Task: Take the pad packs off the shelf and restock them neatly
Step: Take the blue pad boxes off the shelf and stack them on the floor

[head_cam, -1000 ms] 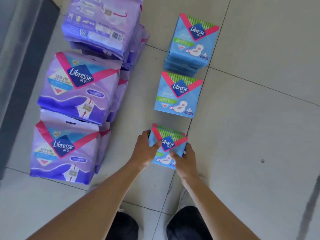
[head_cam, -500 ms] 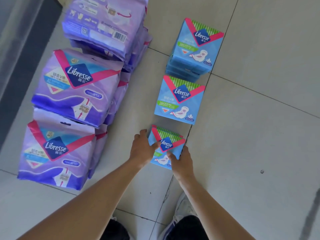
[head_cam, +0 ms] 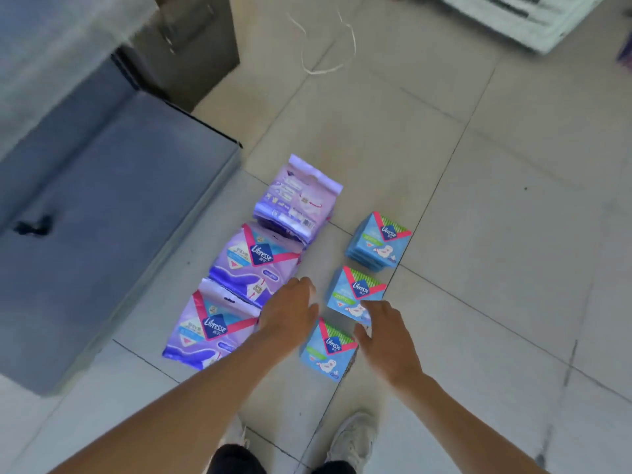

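Observation:
Three small blue pad packs lie in a row on the tiled floor: the near one (head_cam: 326, 352), the middle one (head_cam: 354, 294) and a far stack (head_cam: 378, 242). To their left lies a row of large purple pad packs: near (head_cam: 208, 328), middle (head_cam: 254, 261), far (head_cam: 295, 201). My left hand (head_cam: 289, 314) hovers open just left of the near blue pack. My right hand (head_cam: 384, 333) hovers open on its right, over the middle blue pack's lower corner. Neither hand holds anything.
A low grey shelf base (head_cam: 102, 217) fills the left side, with a dark upright (head_cam: 191, 46) behind it. A loose white strap (head_cam: 328, 59) lies on the floor further back. A white slatted thing (head_cam: 513, 18) is at the top right. My shoes (head_cam: 352, 439) stand below.
Both hands have let go of the near blue pack and lifted away, fingers spread. The camera has risen and pulled back, so the packs look smaller and the shelf base shows.

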